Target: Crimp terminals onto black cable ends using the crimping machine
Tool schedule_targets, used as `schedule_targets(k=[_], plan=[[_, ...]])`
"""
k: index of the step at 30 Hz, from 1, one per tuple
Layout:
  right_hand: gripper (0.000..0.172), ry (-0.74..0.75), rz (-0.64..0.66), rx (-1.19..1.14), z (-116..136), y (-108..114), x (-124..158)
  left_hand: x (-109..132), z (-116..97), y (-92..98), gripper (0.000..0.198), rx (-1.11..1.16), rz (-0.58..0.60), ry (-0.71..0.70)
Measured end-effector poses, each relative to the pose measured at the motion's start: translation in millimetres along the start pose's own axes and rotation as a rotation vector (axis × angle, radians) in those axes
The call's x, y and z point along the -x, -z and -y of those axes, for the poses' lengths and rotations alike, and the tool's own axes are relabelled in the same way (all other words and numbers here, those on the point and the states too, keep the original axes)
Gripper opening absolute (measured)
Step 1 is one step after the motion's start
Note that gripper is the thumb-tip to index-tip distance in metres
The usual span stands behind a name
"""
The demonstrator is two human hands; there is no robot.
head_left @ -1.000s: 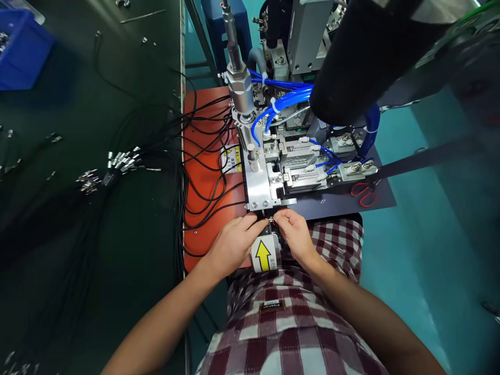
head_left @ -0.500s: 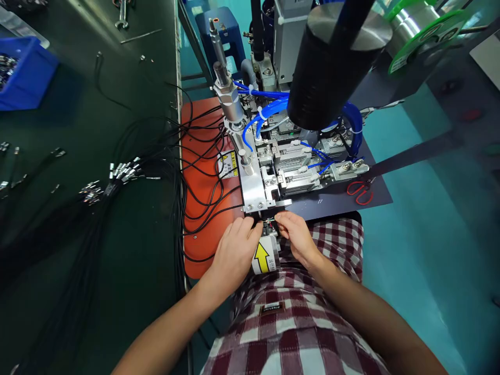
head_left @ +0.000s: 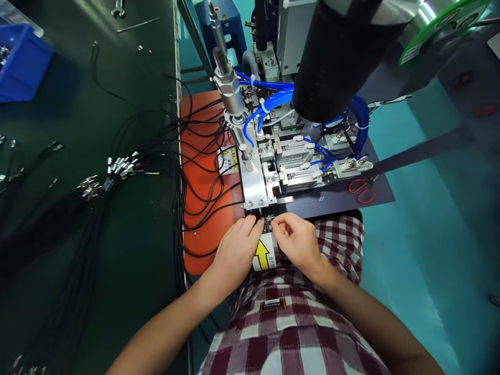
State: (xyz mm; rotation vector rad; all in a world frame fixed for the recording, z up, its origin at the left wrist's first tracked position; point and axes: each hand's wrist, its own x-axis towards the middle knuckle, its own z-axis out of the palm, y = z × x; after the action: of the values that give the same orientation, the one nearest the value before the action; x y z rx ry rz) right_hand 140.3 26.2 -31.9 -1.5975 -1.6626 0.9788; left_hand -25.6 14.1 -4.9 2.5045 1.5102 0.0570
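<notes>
Step in hand, judged from the finger positions: fine handling of some thin coloured wire ends (head_left: 270, 217) at the near edge of the machine (head_left: 254, 182). The wire ends sat between the two hands, just above the arrow label (head_left: 266, 255), which lay at their 6 o'clock. The machine's bright metal front stood at about 11 o'clock from them.

Right hand (head_left: 294, 240): came in from 4 o'clock, thumb and index fingertip drawn to a narrow pinch, apparently on the wire ends. Left hand (head_left: 241, 244): came in from about 8 o'clock, fingers bent and close together at the machine edge; cannot tell what, if anything, its fingertips gripped, since the fingers hid that spot.

The next move seemed to call for a light, steady pinch, with the wires kept apart and lined up, and the left fingers bracing close by. Likely risk: strands crossing or slipping, as the ends were tiny and partly covered.

Around them: black cables (head_left: 207, 207) lay over the orange plate (head_left: 196, 219) at 9 to 10 o'clock and ran on to the counter (head_left: 133, 281). Red-handled scissors (head_left: 366, 196) lay between 2 and 3 o'clock, well apart from both hands.
</notes>
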Motion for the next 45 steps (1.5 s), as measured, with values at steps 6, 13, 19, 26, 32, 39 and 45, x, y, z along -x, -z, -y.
schedule_targets(k=[6,13,19,26,32,39,45], plan=[[0.018,0.182,-0.009,0.220,4,8,-6,0,0,-0.5,0.034,0.019,-0.013,0.003],[0.022,-0.392,0.245,-0.658,-20,-4,-15,-1,1,0.1,0.034,0.041,-0.019,0.008],[0.036,-0.329,0.185,-0.648,-29,-12,-16,-2,1,-0.3,0.037,0.080,-0.038,0.012],[0.025,-0.261,0.067,-0.571,-22,-24,-11,-3,2,-4.1,0.037,0.083,-0.075,-0.023],[0.020,-0.144,-0.036,-0.310,-11,-18,-10,-3,-3,-10.1,0.035,0.028,-0.124,-0.003],[0.034,-0.420,0.139,-0.735,-15,-21,-18,-2,-4,-12.9,0.035,-0.020,-0.149,-0.034],[0.033,-0.402,0.141,-0.775,-15,-21,-19,-2,-4,-13.5,0.034,0.002,-0.147,-0.020]])
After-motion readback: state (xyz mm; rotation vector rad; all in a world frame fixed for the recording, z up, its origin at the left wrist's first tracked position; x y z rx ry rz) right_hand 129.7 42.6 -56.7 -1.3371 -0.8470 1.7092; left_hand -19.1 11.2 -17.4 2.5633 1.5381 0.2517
